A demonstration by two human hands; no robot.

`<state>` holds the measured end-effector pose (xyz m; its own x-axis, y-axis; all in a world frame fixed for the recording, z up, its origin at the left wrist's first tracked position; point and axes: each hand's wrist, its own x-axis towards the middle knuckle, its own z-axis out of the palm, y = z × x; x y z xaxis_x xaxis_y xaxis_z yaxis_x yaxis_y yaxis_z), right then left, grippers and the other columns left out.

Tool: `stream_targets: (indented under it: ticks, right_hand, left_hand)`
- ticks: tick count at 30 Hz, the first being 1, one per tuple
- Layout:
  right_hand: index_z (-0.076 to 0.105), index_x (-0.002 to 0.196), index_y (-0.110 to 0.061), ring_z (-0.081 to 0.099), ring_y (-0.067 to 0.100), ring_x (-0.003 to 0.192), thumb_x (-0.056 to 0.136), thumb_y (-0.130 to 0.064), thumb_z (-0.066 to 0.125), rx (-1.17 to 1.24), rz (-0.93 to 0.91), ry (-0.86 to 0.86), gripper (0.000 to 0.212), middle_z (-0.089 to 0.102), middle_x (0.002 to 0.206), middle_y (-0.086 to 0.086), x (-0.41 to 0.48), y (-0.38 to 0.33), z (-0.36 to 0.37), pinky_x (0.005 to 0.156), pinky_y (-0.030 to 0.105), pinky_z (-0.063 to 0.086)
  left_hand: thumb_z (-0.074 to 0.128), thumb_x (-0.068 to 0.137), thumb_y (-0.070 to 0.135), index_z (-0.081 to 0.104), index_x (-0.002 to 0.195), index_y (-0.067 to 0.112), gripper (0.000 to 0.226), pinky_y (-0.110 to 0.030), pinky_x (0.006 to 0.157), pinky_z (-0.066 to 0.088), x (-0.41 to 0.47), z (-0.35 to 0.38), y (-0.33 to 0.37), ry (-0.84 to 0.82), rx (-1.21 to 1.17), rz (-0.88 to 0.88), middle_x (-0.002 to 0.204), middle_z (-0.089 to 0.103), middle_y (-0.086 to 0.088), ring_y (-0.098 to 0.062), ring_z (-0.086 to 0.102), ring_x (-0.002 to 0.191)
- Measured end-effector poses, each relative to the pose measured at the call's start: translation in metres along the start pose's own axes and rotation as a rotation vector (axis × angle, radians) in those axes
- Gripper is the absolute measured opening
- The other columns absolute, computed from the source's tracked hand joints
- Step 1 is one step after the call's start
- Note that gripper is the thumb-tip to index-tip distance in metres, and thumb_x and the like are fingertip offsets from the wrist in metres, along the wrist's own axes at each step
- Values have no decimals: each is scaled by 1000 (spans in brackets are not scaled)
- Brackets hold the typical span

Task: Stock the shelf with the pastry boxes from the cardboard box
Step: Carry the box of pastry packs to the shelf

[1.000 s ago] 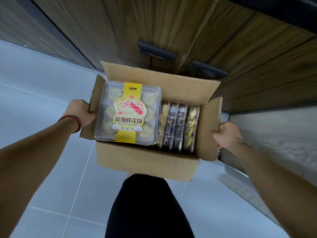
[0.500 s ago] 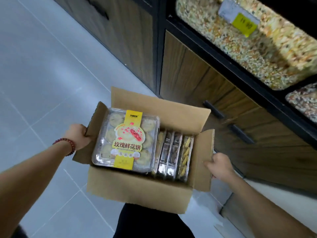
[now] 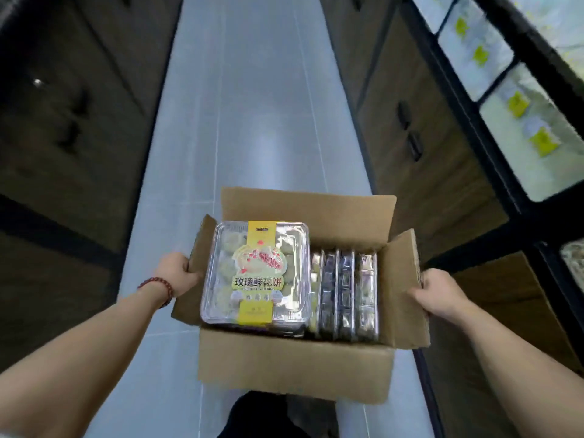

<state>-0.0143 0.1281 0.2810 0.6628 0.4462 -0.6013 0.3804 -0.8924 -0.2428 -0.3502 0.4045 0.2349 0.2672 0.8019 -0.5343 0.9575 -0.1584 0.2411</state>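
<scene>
The person held the cardboard box (image 3: pixel 294 371) out in front at about waist height, above a grey tiled floor (image 3: pixel 240 121). The left hand (image 3: pixel 177 273), a red bead bracelet (image 3: pixel 158 287) on its wrist, curled round the outer edge of the left flap (image 3: pixel 196 248). The right hand (image 3: pixel 439 292) gripped the outer edge of the right flap (image 3: pixel 403 289) in the same way. All the flaps stood open, and the back flap (image 3: pixel 309 213) rose upright.

One clear pastry box (image 3: pixel 221 279) with a yellow label lay flat on top at the left side, its lid level with the box's rim. Three more pastry boxes (image 3: pixel 346 295) stood on edge just beside it, packed against the right wall.

The aisle ran straight ahead as a narrow open strip. Dark wooden cabinets (image 3: pixel 63 121) lined its left edge, more cabinets (image 3: pixel 426 153) its right. Above those sat glass-fronted bins (image 3: pixel 505 121) with yellow tags. The right flap reached close to the right-hand cabinets.
</scene>
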Motion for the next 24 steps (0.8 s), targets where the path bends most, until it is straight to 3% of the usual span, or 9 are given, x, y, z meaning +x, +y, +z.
stream_targets:
  ticks: [4, 6, 8, 12, 16, 21, 24]
  right_hand:
    - [52, 62, -11, 55, 13, 53, 85, -12, 64, -81, -151, -49, 26, 56, 63, 3, 29, -98, -20, 31, 12, 32]
    - [52, 60, -10, 55, 13, 50, 85, -13, 63, -158, -239, -78, 27, 56, 60, 3, 47, -152, -24, 29, 11, 30]
    - [54, 59, -9, 59, 16, 46, 83, -13, 62, -234, -307, -97, 25, 59, 56, 4, 67, -199, -25, 34, 16, 35]
    - [50, 57, -7, 58, 21, 40, 76, -5, 55, -373, -476, -160, 20, 56, 48, 9, 105, -297, -14, 37, 26, 45]
    - [41, 52, -9, 51, 17, 34, 76, 0, 54, -505, -650, -228, 29, 46, 42, 3, 137, -401, 7, 33, 17, 37]
    - [36, 48, -12, 47, 11, 29, 72, -1, 56, -668, -833, -272, 32, 40, 39, 1, 156, -511, 48, 33, 18, 37]
    - [40, 47, -10, 49, 11, 27, 73, 0, 54, -750, -897, -321, 31, 46, 39, 3, 155, -566, 76, 31, 16, 34]
  left_hand:
    - [62, 79, 11, 33, 48, 12, 43, -25, 41, 29, -4, -31, -46, 66, -171, -174, 49, 36, -5, -19, 37, 47]
    - [63, 80, 13, 49, 55, 6, 30, -35, 50, 51, -6, -46, -72, 92, -284, -277, 59, 52, -10, -25, 56, 57]
    - [63, 79, 18, 61, 68, 2, 20, -40, 64, 58, -5, -54, -98, 102, -357, -355, 70, 62, -15, -29, 65, 70]
    - [64, 79, 24, 57, 65, 6, 23, -37, 65, 56, -9, -66, -133, 165, -482, -524, 69, 59, -13, -24, 59, 65]
    - [63, 82, 20, 53, 63, 7, 24, -27, 57, 47, -12, -67, -149, 230, -630, -733, 72, 59, -9, -23, 58, 69]
    - [60, 78, 13, 44, 56, 10, 27, -25, 53, 39, -10, -55, -168, 281, -740, -940, 61, 51, -7, -22, 48, 57]
    - [59, 78, 14, 54, 64, 12, 15, -25, 54, 44, -5, -43, -180, 252, -777, -1027, 61, 55, -5, -21, 52, 58]
